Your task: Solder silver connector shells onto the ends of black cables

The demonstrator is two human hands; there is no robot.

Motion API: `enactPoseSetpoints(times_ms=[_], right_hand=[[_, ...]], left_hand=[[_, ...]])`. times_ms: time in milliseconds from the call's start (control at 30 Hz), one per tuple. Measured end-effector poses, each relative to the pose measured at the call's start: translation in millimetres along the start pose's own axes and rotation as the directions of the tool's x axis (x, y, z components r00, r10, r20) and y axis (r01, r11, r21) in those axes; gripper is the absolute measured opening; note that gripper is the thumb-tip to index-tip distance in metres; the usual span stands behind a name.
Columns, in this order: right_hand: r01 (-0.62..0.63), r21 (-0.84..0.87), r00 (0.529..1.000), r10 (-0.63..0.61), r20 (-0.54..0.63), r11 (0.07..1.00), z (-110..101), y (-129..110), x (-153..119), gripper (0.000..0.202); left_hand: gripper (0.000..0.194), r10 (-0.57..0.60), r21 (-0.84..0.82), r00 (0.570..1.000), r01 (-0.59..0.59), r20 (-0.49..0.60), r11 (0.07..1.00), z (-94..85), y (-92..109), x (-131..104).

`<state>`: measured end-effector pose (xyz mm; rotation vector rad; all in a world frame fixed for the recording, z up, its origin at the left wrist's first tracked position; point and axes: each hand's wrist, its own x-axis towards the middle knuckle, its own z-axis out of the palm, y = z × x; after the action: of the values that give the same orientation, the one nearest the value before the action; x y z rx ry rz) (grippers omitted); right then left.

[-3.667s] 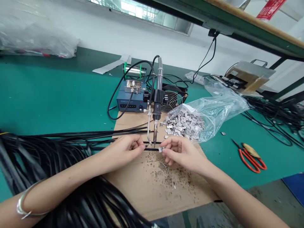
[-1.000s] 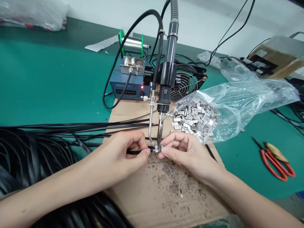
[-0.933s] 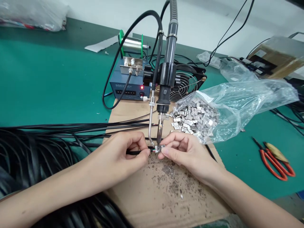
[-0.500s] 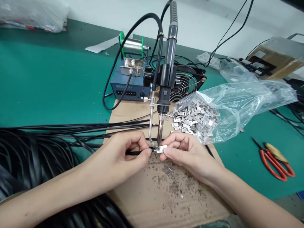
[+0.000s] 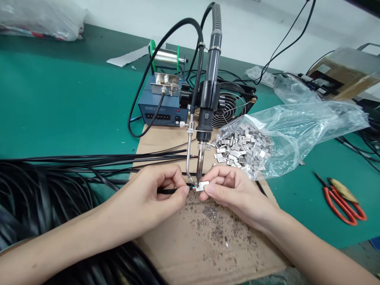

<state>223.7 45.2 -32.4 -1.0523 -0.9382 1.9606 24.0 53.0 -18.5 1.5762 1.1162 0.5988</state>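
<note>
Between thumb and index finger, my left hand (image 5: 162,190) pinches a black cable (image 5: 168,191) whose thin coloured wires point right. My right hand (image 5: 233,192) is closed on a small silver USB connector (image 5: 202,186) and holds it against the wire ends. Right above this joint stands the tip of a mounted soldering iron (image 5: 204,122). Beside the tip, a bent metal solder feed tube (image 5: 189,154) comes down to the same spot. Whether the tip touches the connector is too small to tell.
Loose connectors (image 5: 240,146) spill from a clear plastic bag (image 5: 297,138) at right. Red-handled cutters (image 5: 341,202) lie farther right. A blue soldering station (image 5: 160,109), solder spool (image 5: 164,57) and fan (image 5: 231,105) stand behind. Black cables (image 5: 38,198) heap at left; speckled cardboard (image 5: 190,245) lies underneath.
Both hands, the cable and the connector stay in nearly the same place under the iron. Only a very slight shift of the camera view shows.
</note>
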Motion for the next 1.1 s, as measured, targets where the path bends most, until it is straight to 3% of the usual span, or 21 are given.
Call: enactPoseSetpoints(times_ms=[167,367,1000,1100], right_hand=[[0.011,0.012,1.0,-0.011,0.012,1.0,-1.0,1.6,0.8,0.016],[0.006,-0.011,1.0,-0.006,-0.006,1.0,-0.1,1.6,0.5,0.022],[0.004,-0.021,1.0,-0.004,-0.002,1.0,-0.3,0.9,0.0,0.015],[-0.004,-0.045,1.0,0.003,-0.007,0.999,0.0,0.5,0.7,0.019]], left_hand=[[0.017,0.0,-0.006,1.0,0.0,0.0,1.0,-1.0,-1.8,-0.5],[0.017,-0.02,0.048,1.0,0.02,0.005,0.999,-1.4,-0.6,-1.4],[0.018,0.049,0.005,0.999,-0.049,-0.001,0.999,-0.6,-1.3,1.2],[0.018,0.003,0.061,1.0,-0.003,0.004,0.998,-1.2,0.0,1.8]])
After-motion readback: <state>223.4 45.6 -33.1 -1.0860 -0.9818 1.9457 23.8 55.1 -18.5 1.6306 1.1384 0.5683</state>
